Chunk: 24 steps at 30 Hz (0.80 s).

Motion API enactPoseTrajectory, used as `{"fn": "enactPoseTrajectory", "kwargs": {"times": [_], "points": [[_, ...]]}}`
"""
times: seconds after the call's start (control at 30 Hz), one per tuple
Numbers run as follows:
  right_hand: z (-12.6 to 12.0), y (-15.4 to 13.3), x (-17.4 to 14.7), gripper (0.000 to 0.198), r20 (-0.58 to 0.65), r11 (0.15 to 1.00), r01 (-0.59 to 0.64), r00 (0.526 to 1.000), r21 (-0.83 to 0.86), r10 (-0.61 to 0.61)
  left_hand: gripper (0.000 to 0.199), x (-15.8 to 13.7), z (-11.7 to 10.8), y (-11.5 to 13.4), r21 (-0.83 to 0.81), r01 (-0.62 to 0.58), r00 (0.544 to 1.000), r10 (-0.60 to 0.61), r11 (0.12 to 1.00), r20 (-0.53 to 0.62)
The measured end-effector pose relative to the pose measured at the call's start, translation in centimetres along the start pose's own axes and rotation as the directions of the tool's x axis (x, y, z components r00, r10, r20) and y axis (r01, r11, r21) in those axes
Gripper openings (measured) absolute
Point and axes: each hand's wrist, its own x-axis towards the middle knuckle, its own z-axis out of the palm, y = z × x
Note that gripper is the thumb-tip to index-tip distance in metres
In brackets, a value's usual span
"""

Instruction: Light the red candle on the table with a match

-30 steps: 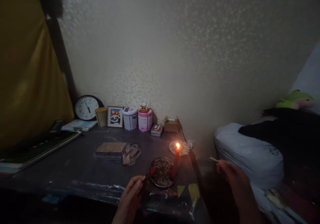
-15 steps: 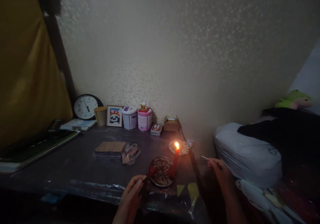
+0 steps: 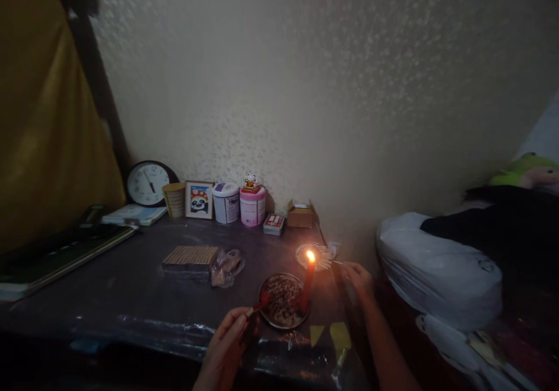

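My left hand (image 3: 227, 338) is closed on a short handle with a red end (image 3: 261, 302), which is over the left rim of a round metal dish (image 3: 283, 326) with dark specks inside. A lit red candle (image 3: 309, 280) stands at the dish's right side. Pinched in my right hand (image 3: 357, 280) is a thin pale stick (image 3: 337, 262), its tip close to a small plate (image 3: 300, 256) of similar sticks behind the flame. The glare hides part of that plate. I cannot tell the exact kind of the sticks or the red-ended tool.
On the dark table (image 3: 144, 298) are a ribbed block (image 3: 190, 258), a clear plastic bag (image 3: 227, 267) with brown pieces, and yellow paper pieces (image 3: 339, 335). A clock (image 3: 148, 183), picture frame (image 3: 200, 200), tubs (image 3: 226, 203) and cardboard box (image 3: 299, 215) line the wall. White bags (image 3: 437, 268) lie right.
My right hand has moved left and slightly up with the stick, from beyond the table's right edge to beside the small plate. My left hand stays at the dish with the red-ended tool.
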Motion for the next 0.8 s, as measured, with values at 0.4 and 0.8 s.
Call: {"fn": "enactPoseTrajectory", "kwargs": {"times": [0.4,0.8], "points": [[3.2,2.1,2.0,0.022,0.111,0.984,-0.083,0.989,-0.157,0.101,0.022,0.8,-0.7,-0.6,-0.039,0.023,0.998,-0.026,0.999,-0.065],[4.3,3.4,3.0,0.021,0.060,0.982,0.030,0.998,-0.184,-0.019,0.024,0.6,-0.7,-0.2,-0.038,0.074,0.997,-0.074,0.997,-0.016]]}}
